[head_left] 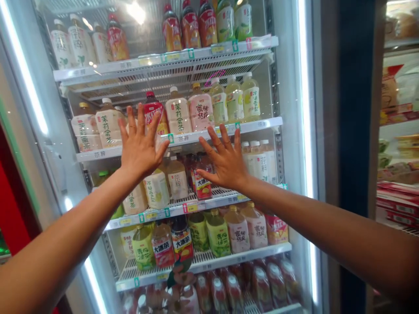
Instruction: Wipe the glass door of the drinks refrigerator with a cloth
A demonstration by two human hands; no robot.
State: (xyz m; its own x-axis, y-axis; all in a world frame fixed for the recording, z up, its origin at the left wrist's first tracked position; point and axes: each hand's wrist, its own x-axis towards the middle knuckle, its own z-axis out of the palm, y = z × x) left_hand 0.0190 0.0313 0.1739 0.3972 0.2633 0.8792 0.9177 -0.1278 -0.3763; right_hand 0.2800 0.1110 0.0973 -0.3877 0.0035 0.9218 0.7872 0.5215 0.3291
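Note:
Both arms reach forward toward a lit drinks fridge. My left hand [141,146] is held up with fingers spread and nothing in it, in front of the second shelf. Beside it in the view are a red-capped bottle [153,109] and a white-labelled tea bottle [108,124]. To the right, my right hand [225,159] is also spread and holds nothing, over the third shelf. A dark iced tea bottle [203,179] shows partly behind its thumb. Reflections suggest a glass pane before the shelves; whether either palm touches it I cannot tell.
Several wire shelves, among them the top shelf [163,57], carry rows of bottled drinks. Pink-labelled bottles [238,231] stand lower down. Bright light strips [309,174] run along the fridge's sides. On the right, another rack holds packaged goods [397,196].

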